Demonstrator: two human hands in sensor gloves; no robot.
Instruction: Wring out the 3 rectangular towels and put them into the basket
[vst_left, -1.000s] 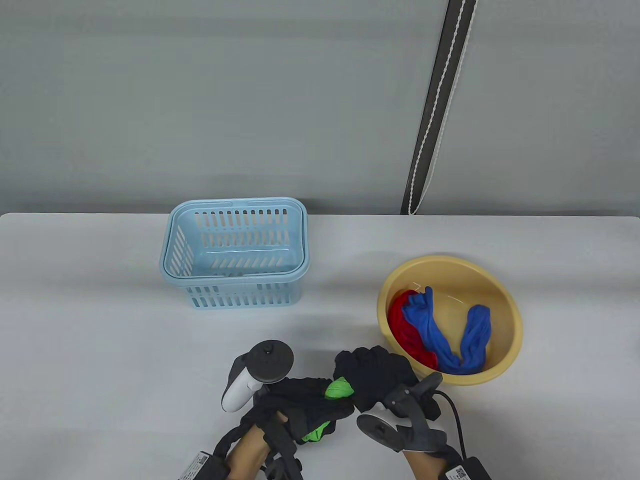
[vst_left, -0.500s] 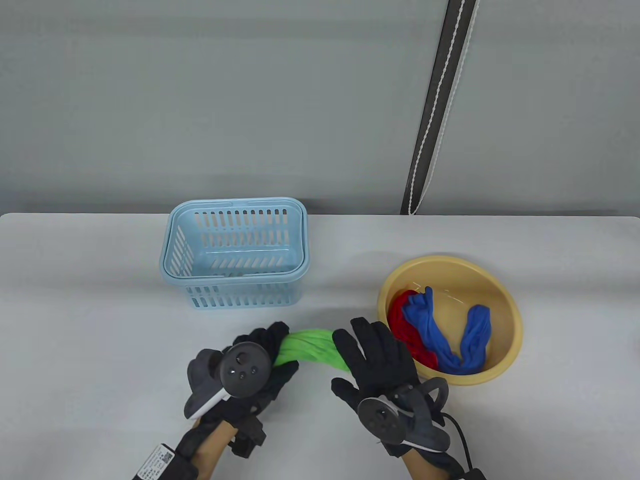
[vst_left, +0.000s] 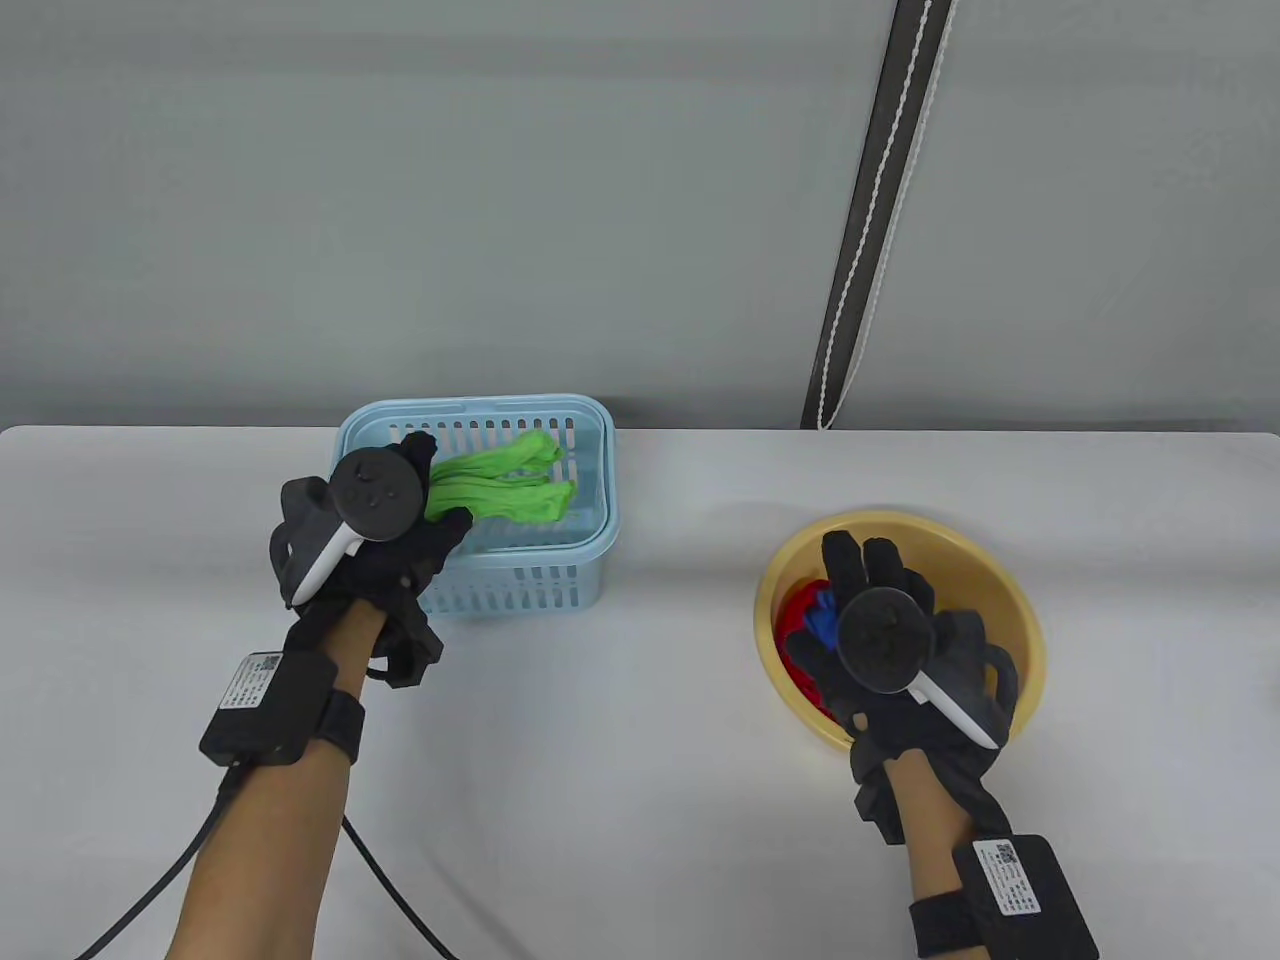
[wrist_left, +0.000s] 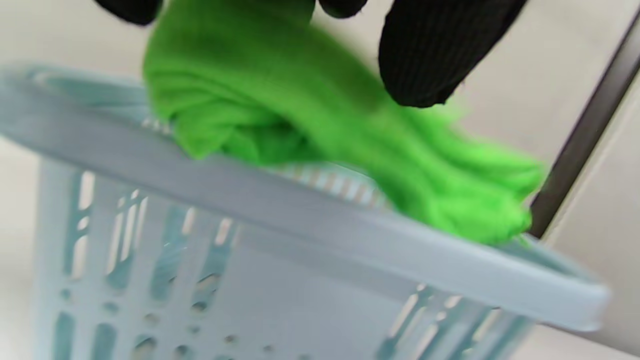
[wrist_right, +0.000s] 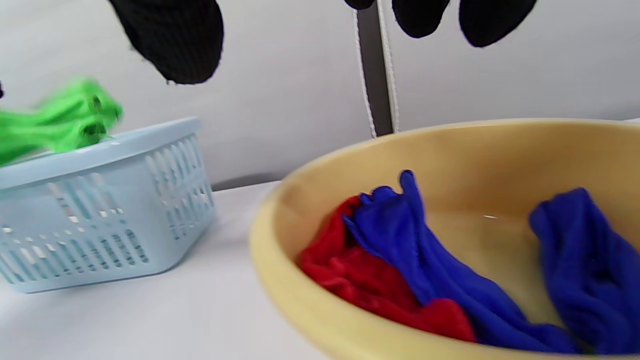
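Two towels, red (wrist_right: 380, 290) and blue (wrist_right: 440, 280), in the yellow basin (vst_left: 1020, 610) under the loose-fingered right hand (vst_left: 890, 640); green towel (vst_left: 500, 485) in the left hand's (vst_left: 370, 540) grip over the basket (vst_left: 520, 595).

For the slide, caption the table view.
Left hand holds green towel over basket; right hand reaches into yellow basin.

We see bare worktop (vst_left: 650, 700) btwn the blue basket (vst_left: 500, 590) and the yellow basin (vst_left: 790, 570), wide enough for hands to pass. Basket mouth is partly blocked: green towel (vst_left: 500, 480) hangs over it, left hand (vst_left: 400, 540) at its near-left rim. Right hand (vst_left: 880, 620) hovers over the basin, covering the red towel (wrist_right: 370, 280) and blue towel (wrist_right: 425, 260).
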